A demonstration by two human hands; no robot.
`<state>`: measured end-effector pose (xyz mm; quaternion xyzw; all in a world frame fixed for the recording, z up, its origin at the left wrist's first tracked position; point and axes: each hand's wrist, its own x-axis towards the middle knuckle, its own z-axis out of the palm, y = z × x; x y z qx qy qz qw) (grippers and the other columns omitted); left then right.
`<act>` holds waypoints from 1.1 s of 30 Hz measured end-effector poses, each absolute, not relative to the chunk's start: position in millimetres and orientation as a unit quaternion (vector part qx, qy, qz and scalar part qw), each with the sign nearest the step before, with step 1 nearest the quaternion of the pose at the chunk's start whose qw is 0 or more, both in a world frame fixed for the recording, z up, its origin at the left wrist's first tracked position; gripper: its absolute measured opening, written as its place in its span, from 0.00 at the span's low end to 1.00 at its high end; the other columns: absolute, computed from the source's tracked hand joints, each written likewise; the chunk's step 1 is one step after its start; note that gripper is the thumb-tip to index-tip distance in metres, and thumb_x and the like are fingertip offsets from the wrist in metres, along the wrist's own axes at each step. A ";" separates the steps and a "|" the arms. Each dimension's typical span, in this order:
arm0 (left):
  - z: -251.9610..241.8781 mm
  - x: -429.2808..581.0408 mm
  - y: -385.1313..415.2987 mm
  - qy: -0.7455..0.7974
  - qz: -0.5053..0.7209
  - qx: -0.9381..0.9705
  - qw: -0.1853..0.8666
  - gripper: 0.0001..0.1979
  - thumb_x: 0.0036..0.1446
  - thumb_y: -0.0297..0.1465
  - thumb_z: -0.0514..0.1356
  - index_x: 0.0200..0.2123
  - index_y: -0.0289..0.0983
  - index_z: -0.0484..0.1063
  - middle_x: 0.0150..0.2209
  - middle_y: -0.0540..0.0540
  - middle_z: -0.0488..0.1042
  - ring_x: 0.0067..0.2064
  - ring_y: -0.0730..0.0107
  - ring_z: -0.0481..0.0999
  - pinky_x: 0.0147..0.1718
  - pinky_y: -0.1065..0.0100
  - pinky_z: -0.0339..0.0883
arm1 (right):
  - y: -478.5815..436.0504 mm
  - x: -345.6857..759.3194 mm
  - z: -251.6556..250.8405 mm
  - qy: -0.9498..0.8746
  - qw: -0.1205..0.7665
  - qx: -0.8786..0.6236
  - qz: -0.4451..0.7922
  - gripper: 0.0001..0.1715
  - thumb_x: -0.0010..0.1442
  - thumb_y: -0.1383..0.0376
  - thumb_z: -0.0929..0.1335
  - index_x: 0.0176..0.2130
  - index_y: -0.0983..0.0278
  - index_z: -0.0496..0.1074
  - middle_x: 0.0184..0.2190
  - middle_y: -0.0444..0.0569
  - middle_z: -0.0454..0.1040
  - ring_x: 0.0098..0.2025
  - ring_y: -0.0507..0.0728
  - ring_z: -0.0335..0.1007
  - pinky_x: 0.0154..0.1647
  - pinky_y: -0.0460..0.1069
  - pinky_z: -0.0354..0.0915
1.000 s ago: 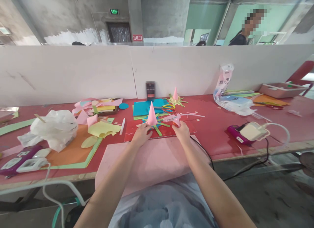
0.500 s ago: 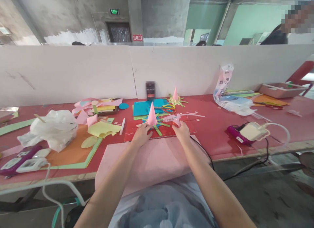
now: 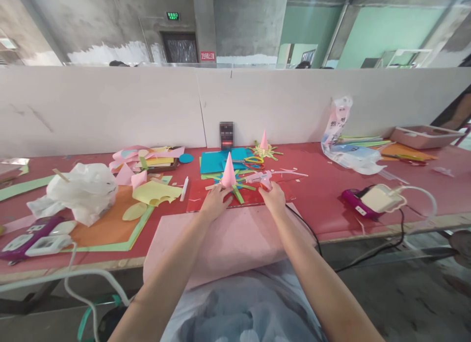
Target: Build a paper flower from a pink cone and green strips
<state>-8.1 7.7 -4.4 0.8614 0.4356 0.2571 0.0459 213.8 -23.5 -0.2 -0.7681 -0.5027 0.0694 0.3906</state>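
Fingertips of the left hand rest on green strips at the foot of the pink cone, which stands upright on a red sheet; whether they pinch, I cannot tell. The right hand is closed around a glue gun just beside the cone.

A green sign above the door reads "EXIT" beside small characters. A red sign on the pillar carries white characters, too small to read. The bag on the counter has red print, not legible.
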 end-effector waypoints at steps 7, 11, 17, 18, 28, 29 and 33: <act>-2.0 19.6 -2.0 0.415 0.265 0.870 0.007 0.15 0.56 0.41 0.57 0.40 0.39 0.74 0.41 0.44 0.70 0.46 0.61 0.68 0.47 0.62 0.61 | -22.5 213.8 0.3 -0.486 0.409 -0.768 0.077 0.24 0.50 0.56 0.65 0.45 0.64 0.67 0.43 0.54 0.71 0.47 0.61 0.66 0.43 0.50 0.59; -5.6 27.2 -1.4 0.374 0.240 0.896 -0.027 0.11 0.56 0.37 0.57 0.33 0.37 0.75 0.39 0.44 0.71 0.42 0.63 0.69 0.43 0.62 0.62 | -22.5 213.0 1.0 -0.474 0.418 -0.770 0.084 0.23 0.49 0.55 0.66 0.43 0.63 0.68 0.40 0.52 0.72 0.43 0.60 0.67 0.39 0.50 0.59; -6.2 17.9 3.4 0.342 0.249 0.906 0.011 0.10 0.58 0.31 0.55 0.32 0.38 0.76 0.37 0.45 0.72 0.40 0.67 0.70 0.41 0.66 0.63 | -21.1 215.3 -2.2 -0.466 0.443 -0.761 0.093 0.21 0.48 0.54 0.66 0.39 0.62 0.68 0.34 0.50 0.72 0.37 0.59 0.68 0.36 0.49 0.60; -6.0 14.7 4.1 0.335 0.252 0.908 0.033 0.10 0.58 0.30 0.54 0.31 0.38 0.76 0.37 0.46 0.72 0.40 0.68 0.70 0.40 0.67 0.63 | -20.6 216.0 -2.9 -0.466 0.443 -0.760 0.094 0.21 0.47 0.54 0.66 0.40 0.62 0.68 0.34 0.50 0.72 0.37 0.59 0.68 0.36 0.49 0.60; 3.6 -1.3 -2.3 0.302 0.258 0.902 0.171 0.09 0.55 0.31 0.56 0.32 0.40 0.77 0.40 0.48 0.73 0.42 0.69 0.71 0.41 0.71 0.65 | -20.7 215.4 -1.5 -0.462 0.430 -0.769 0.099 0.29 0.49 0.55 0.66 0.49 0.64 0.66 0.46 0.54 0.71 0.48 0.61 0.66 0.46 0.51 0.60; 3.8 -1.9 -1.7 0.305 0.259 0.899 0.180 0.09 0.56 0.32 0.56 0.33 0.41 0.77 0.40 0.48 0.73 0.43 0.69 0.71 0.42 0.71 0.65 | -21.0 215.2 -0.8 -0.462 0.429 -0.770 0.102 0.29 0.49 0.55 0.66 0.49 0.64 0.66 0.46 0.54 0.71 0.48 0.61 0.66 0.46 0.51 0.60; 2.3 -4.0 3.9 0.318 0.272 0.884 0.207 0.09 0.55 0.33 0.57 0.36 0.41 0.77 0.38 0.48 0.74 0.41 0.69 0.73 0.43 0.70 0.65 | -22.7 214.7 1.1 -0.465 0.421 -0.772 0.104 0.29 0.49 0.55 0.65 0.49 0.64 0.66 0.44 0.54 0.71 0.47 0.61 0.66 0.45 0.51 0.60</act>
